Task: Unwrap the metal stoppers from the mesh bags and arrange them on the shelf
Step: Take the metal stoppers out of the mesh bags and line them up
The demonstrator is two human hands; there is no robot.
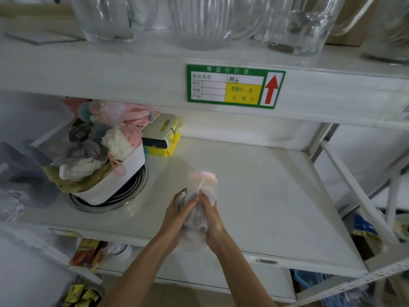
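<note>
Over the front of the white shelf [265,196], both my hands grip one white mesh bag [195,231] with a pink trim at its top. My left hand [179,214] holds its left side, where a bit of the metal stopper [180,201] shows through. My right hand [212,220] is closed on the bag's right side and pinches the mesh. To the left, a white container [115,182] is heaped with more mesh bags [95,151] in pink, white and grey. It rests on a stack of round metal stoppers [132,191].
Yellow and white packets [164,138] lie behind the container. Glass jugs [199,21] stand on the shelf above, whose edge carries a green price tag [235,86]. Snack packets [88,251] sit on the lower shelf. A white rack frame [354,185] borders the right side.
</note>
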